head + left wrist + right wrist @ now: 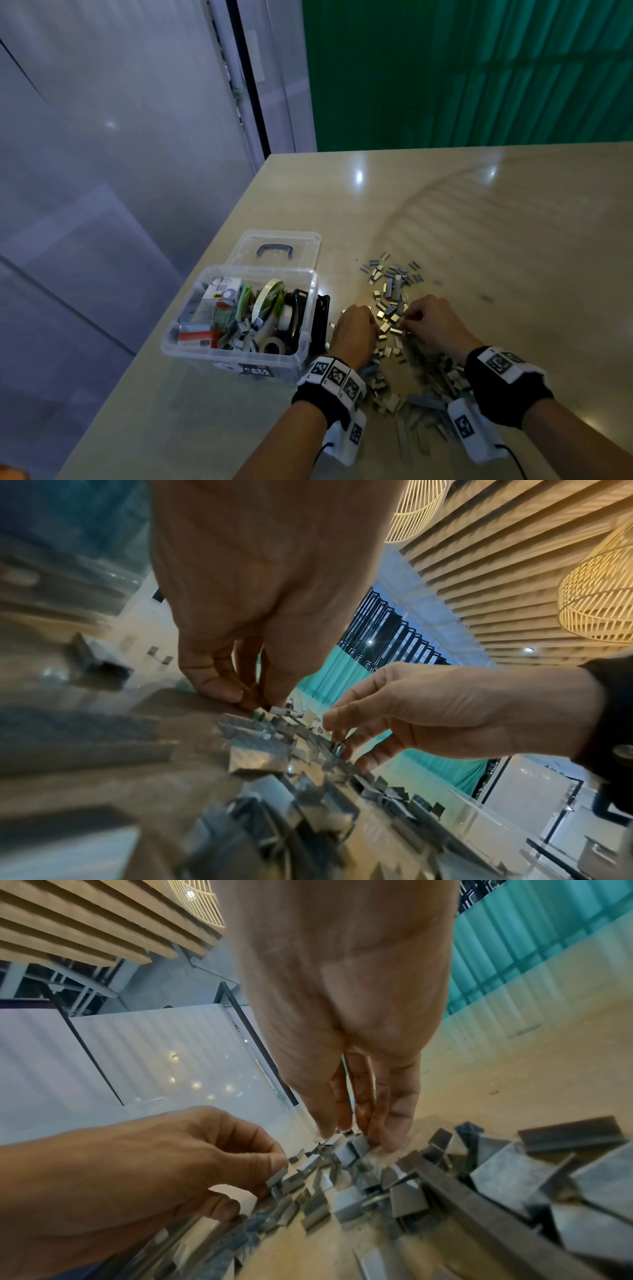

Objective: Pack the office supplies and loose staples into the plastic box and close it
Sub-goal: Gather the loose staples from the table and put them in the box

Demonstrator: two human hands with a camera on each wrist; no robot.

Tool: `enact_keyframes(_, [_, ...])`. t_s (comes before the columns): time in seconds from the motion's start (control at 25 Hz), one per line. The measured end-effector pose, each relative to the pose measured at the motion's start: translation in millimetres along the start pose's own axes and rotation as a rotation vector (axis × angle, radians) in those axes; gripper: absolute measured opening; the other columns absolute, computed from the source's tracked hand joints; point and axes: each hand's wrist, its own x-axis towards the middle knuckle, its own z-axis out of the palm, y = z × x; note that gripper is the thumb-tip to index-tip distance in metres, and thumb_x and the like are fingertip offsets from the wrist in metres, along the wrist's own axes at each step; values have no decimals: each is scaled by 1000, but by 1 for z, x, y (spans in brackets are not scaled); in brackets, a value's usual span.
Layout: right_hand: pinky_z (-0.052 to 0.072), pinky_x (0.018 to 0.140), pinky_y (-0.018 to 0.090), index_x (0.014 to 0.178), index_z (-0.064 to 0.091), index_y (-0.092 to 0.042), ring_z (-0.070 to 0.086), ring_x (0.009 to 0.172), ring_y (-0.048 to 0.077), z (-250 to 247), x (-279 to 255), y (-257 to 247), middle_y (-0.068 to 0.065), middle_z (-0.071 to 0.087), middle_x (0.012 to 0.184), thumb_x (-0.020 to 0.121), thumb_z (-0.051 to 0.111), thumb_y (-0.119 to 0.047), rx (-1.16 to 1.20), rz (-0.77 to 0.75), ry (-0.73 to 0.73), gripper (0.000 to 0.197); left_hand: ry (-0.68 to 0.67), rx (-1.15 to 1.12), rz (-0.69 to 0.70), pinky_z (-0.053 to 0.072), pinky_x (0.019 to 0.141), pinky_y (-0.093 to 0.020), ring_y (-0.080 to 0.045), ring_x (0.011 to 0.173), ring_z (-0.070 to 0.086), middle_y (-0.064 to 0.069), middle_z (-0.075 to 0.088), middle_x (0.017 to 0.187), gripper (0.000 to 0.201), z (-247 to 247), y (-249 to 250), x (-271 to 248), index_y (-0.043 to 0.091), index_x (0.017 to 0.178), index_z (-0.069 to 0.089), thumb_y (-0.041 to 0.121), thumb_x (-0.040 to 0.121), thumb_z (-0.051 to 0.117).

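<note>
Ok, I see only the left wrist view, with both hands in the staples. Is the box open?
Observer: Yes. The box stands open, left of the left hand; its lid lies behind it.
Operator: Is something already in it?
Observer: Tape rolls and small cartons, among other things.
Operator: How far do the staples spread?
Observer: The staples reach from beyond the right hand back to between both wrists.
</note>
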Motion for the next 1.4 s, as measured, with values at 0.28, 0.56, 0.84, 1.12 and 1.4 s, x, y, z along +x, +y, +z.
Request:
enact_keyframes(0.28, [36,65,19,89,73,-24,52,87,10,7,-4,-11,-8,55,98,87,77,-24,-120,-29,-69,5,19,-73,15,58,83,-39,-19,87,65,-8,64,103,9,-16,10,-2,14,103,62,17,98,55])
enact_keyframes(0.56, [32,51,18,66,62,-14,55,69,20,11,3,-12,4,53,78,78,78,-17,-170,-51,-52,21,58,-155,205,60,73,-43,-23,75,67,-9,67,91,12,-63,40,-34,18,99,65,12,96,56])
enact_keyframes(0.84, [34,50,14,59,64,-22,62,67,15,-3,1,-26,5,66,73,77,78,-12,-210,-19,-103,26,329,-195,197,56,67,-24,-11,70,68,0,71,83,14,-182,-12,-75,16,99,71,7,92,61])
enact_keyframes(1.12, [44,59,9,78,82,-17,65,65,0,-36,0,-177,-10,72,69,77,84,-16,85,-390,46,3,311,-24,15,50,57,-10,-4,65,66,3,73,85,18,-216,-92,-81,21,98,75,12,92,61])
enact_keyframes(1.4, [39,59,8,86,80,-14,58,70,3,34,12,-259,-10,65,77,85,79,-18,55,-506,-13,4,143,50,73,31,55,-20,-8,52,46,6,51,59,22,-202,-100,-77,19,76,65,13,94,54])
